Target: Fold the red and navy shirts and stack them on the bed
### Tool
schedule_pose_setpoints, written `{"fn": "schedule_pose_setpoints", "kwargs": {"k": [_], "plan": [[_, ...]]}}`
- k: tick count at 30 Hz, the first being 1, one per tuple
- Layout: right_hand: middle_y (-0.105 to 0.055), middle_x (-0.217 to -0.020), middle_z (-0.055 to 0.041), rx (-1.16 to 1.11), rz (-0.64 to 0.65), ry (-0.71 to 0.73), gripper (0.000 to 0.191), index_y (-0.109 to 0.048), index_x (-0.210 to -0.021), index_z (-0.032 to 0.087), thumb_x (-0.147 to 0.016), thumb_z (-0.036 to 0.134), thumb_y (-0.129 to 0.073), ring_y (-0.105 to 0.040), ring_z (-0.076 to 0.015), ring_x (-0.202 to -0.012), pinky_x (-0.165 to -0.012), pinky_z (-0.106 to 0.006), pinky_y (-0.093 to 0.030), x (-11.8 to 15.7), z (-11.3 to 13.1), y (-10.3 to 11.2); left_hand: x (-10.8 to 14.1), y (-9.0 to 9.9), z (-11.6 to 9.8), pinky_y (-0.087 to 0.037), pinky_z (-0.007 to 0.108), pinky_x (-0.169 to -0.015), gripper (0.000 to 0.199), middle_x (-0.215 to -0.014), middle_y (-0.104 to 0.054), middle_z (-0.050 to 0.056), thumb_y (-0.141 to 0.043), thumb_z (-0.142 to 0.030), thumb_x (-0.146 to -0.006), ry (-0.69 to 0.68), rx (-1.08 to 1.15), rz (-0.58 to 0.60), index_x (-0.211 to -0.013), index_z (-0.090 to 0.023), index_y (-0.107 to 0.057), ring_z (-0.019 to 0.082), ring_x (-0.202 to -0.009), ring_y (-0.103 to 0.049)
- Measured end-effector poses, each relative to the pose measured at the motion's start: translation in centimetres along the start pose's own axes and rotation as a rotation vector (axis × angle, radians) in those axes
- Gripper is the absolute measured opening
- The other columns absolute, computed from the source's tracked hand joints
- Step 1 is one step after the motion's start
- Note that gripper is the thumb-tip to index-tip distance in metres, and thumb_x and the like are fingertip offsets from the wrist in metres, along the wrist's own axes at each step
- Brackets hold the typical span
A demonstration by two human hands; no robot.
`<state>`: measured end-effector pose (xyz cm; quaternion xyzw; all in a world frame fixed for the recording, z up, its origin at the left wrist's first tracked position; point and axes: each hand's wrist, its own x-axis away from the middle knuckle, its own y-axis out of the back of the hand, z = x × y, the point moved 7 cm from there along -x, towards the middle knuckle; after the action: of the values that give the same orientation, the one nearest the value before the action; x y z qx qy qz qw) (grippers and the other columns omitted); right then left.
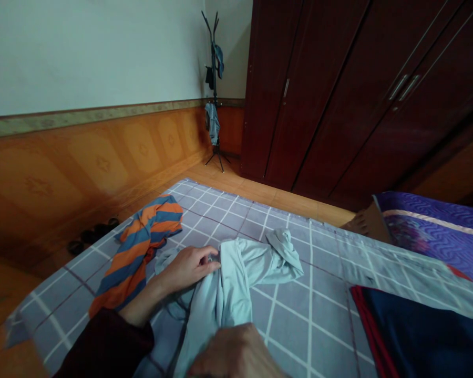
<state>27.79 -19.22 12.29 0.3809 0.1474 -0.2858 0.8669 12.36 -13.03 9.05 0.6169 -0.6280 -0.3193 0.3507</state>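
Note:
A pale grey-green garment (236, 289) lies loosely bunched on the bed, with one part twisted up at its far right end. At the garment's left side is my left hand (191, 266). Its thumb and forefinger are curved with a gap between them, and their tips are at the fabric's edge. My right hand (238, 354) is over the near part of the garment at the bottom of the view. It is blurred by motion and its fingers are hidden. To the left lies a crumpled orange and blue striped garment (142, 247).
A white-lined checked sheet (287, 336) covers the bed. Dark navy cloth with red edges (425, 331) lies folded at right. Beyond are purple bedding (437, 220), a dark red wardrobe (319, 94) and a coat stand (214, 89). Dark footwear (89, 236) sits on the floor at left.

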Motion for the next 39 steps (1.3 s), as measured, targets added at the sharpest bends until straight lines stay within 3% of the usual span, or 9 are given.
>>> {"fn": "schedule_pose_setpoints", "kwargs": {"k": [6,8,12,18,21,28,32,36,39], "plan": [[-0.065,-0.111,-0.0158,0.242,-0.377,-0.566,0.044,-0.06,-0.117,0.014,-0.081,0.038,-0.054,-0.06,-0.0283,-0.101,-0.084,-0.039,-0.048,1.0,-8.3,3.7,0.0,-1.7,-0.5,-0.036,0.024,-0.065,0.018,-0.074,-0.068,0.001,-0.051,-0.024,-0.085,-0.061,-0.181,0.1,-0.086,-0.022,-0.068,0.017,-0.071,-0.061],[-0.067,-0.103,-0.0144,0.237,-0.326,-0.669,0.043,-0.064,-0.111,0.014,-0.076,0.036,-0.058,-0.062,-0.0291,-0.095,-0.079,-0.038,-0.048,1.3,-10.8,3.2,0.1,-2.1,-1.0,-0.034,0.023,-0.063,0.018,-0.071,-0.067,-0.001,-0.05,-0.018,-0.083,-0.097,-0.161,0.127,-0.08,-0.022,-0.067,0.015,-0.068,-0.059],[-0.058,-0.055,-0.0015,-0.048,-0.3,-0.783,0.025,-0.064,-0.063,0.018,-0.075,0.037,-0.054,-0.054,-0.0171,-0.054,-0.053,-0.027,-0.039,1.8,-13.1,2.7,0.4,-1.9,-1.4,-0.032,0.022,-0.06,0.018,-0.067,-0.065,-0.003,-0.05,-0.018,-0.082,-0.131,-0.109,0.147,-0.079,-0.022,-0.067,0.013,-0.063,-0.056],[-0.052,-0.053,0.0061,-0.536,-1.234,-0.754,0.024,-0.057,-0.067,0.019,-0.064,0.041,-0.069,-0.044,-0.01,-0.046,-0.046,-0.022,-0.036,5.5,-13.9,11.0,0.3,-0.9,0.4,-0.032,0.022,-0.061,0.02,-0.07,-0.067,0.0,-0.048,-0.019,-0.083,-0.064,-0.148,0.119,-0.078,-0.021,-0.068,0.014,-0.067,-0.059],[-0.052,-0.052,0.0058,-0.549,-1.378,-0.738,0.02,-0.057,-0.065,0.02,-0.064,0.036,-0.068,-0.047,-0.0108,-0.046,-0.045,-0.022,-0.037,6.7,-14.5,13.4,0.3,-1.0,0.8,-0.034,0.023,-0.064,0.02,-0.072,-0.068,0.0,-0.048,-0.017,-0.081,-0.057,-0.172,0.139,-0.079,-0.022,-0.068,0.015,-0.071,-0.06],[-0.057,-0.054,0.0054,-0.872,-1.133,-0.732,0.024,-0.057,-0.068,0.019,-0.059,0.032,-0.075,-0.049,-0.0093,-0.043,-0.042,-0.019,-0.037,3.8,-11.9,11.0,0.5,-0.4,-0.9,-0.031,0.021,-0.056,0.025,-0.06,-0.057,-0.002,-0.051,-0.032,-0.085,-0.052,0.082,0.02,-0.07,-0.017,-0.065,0.011,-0.059,-0.05],[-0.06,-0.058,0.0032,-0.854,-0.695,-0.629,0.018,-0.062,-0.075,0.02,-0.072,0.035,-0.071,-0.05,-0.0093,-0.045,-0.044,-0.019,-0.04,1.1,-6.5,8.2,1.4,-1.0,-3.1,-0.035,0.022,-0.056,0.053,-0.066,-0.056,0.001,-0.042,-0.06,-0.086,-0.136,0.524,0.157,-0.081,-0.013,-0.065,0.013,-0.061,-0.049],[-0.067,-0.07,-0.0023,-0.51,-0.092,-0.261,0.01,-0.068,-0.08,0.019,-0.079,0.023,-0.059,-0.06,-0.0136,-0.06,-0.055,-0.022,-0.046,-1.3,0.1,3.2,2.5,-1.8,-5.7,-0.034,0.024,-0.055,0.056,-0.065,-0.047,-0.001,-0.045,-0.069,-0.079,-0.183,0.786,0.321,-0.071,-0.014,-0.057,0.012,-0.06,-0.04],[-0.067,-0.071,-0.003,-0.33,-0.003,-0.059,0.018,-0.068,-0.078,0.019,-0.079,0.015,-0.05,-0.063,-0.0139,-0.064,-0.058,-0.022,-0.048,-1.7,2.2,1.7,2.5,-2.0,-5.9,-0.035,0.023,-0.057,0.034,-0.07,-0.048,-0.002,-0.065,-0.048,-0.072,-0.076,0.842,0.269,-0.079,-0.015,-0.058,0.011,-0.063,-0.041]]}}
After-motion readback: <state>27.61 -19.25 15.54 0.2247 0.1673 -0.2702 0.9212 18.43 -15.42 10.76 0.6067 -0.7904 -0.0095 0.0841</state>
